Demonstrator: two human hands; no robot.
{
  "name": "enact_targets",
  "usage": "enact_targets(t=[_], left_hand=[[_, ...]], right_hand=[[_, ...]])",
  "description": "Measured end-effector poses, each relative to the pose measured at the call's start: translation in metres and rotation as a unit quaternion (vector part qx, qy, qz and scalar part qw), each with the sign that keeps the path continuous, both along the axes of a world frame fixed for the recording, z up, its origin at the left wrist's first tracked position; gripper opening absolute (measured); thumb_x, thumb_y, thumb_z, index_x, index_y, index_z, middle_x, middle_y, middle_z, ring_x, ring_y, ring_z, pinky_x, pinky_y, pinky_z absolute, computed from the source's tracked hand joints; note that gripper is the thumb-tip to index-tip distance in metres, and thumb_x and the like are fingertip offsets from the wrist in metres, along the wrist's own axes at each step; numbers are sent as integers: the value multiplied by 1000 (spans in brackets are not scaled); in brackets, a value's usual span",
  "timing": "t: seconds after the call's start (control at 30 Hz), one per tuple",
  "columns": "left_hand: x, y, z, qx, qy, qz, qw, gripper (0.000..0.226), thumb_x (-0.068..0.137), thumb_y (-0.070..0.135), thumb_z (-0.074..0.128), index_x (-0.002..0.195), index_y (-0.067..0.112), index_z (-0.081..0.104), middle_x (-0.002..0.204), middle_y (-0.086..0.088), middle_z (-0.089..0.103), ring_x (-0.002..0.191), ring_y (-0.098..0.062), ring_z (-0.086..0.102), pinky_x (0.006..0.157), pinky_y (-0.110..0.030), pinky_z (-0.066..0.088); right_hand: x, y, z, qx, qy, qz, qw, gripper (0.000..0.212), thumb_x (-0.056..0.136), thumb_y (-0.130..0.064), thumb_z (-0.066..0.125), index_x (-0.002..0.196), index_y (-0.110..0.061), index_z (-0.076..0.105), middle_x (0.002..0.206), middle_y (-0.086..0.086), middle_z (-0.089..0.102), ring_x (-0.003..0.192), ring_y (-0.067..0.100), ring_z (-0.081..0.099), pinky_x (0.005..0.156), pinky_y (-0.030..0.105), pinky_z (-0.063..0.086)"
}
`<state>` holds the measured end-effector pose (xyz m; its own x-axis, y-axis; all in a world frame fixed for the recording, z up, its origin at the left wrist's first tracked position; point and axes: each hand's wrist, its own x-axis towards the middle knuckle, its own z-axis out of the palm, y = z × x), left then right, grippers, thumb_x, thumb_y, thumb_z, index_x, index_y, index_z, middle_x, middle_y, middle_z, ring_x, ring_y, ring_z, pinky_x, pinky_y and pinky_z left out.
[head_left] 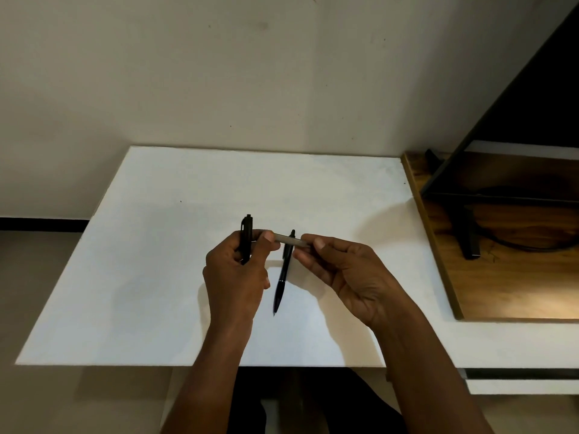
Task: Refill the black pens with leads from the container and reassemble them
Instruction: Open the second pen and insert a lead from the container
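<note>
White table (156,277) under our hands: left hand (235,277) gripping a black pen (246,239), both pinching the grey lead container (289,239), right hand (351,277) at its other end.

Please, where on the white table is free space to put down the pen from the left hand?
The white table is bare left of the left hand, out to its left edge, and along the far side by the wall. It is also bare between the right hand and the wooden board. The middle is crowded: a black pen lies between the hands.
</note>
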<state>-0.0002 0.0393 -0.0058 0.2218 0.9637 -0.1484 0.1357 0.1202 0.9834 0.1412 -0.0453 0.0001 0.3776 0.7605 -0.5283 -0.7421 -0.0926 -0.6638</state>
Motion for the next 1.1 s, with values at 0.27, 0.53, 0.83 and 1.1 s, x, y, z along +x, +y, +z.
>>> enact_targets(t=[0.27, 0.53, 0.83, 1.1], left_hand=[[-1, 2, -1, -144, -87, 33, 985, 15, 88, 27, 72, 86, 12, 76, 84, 1, 80, 36, -9, 41, 35, -16, 32], [-1, 3, -1, -174, -106, 37, 978, 15, 88, 25, 71, 87, 10, 75, 85, 1, 80, 35, -9, 38, 33, -15, 30], [0, 3, -1, -176, -99, 36, 979, 16, 89, 25, 71, 87, 10, 75, 87, 1, 80, 33, -8, 39, 33, -15, 30], [0, 2, 0, -211, -96, 34, 972, 17, 88, 26, 71, 89, 9, 75, 88, 1, 80, 35, -8, 39, 34, -16, 28]], right_hand=[[5, -2, 3, 10, 17, 13, 1000, 22, 96, 9, 52, 110, 13, 68, 107, 31, 72, 101, 37, 73, 81, 32, 62], [4, -2, 1, -15, -22, -1, 1000, 18, 90, 11, 61, 104, 10, 71, 102, 29, 74, 95, 35, 75, 81, 32, 62], [2, -1, 0, -26, -60, -10, 998, 16, 82, 0, 76, 96, 9, 75, 95, 25, 76, 87, 33, 76, 74, 28, 62], [3, -2, 2, -19, -120, -18, 992, 16, 78, -9, 78, 91, 1, 79, 92, 20, 77, 83, 28, 76, 72, 26, 60]])
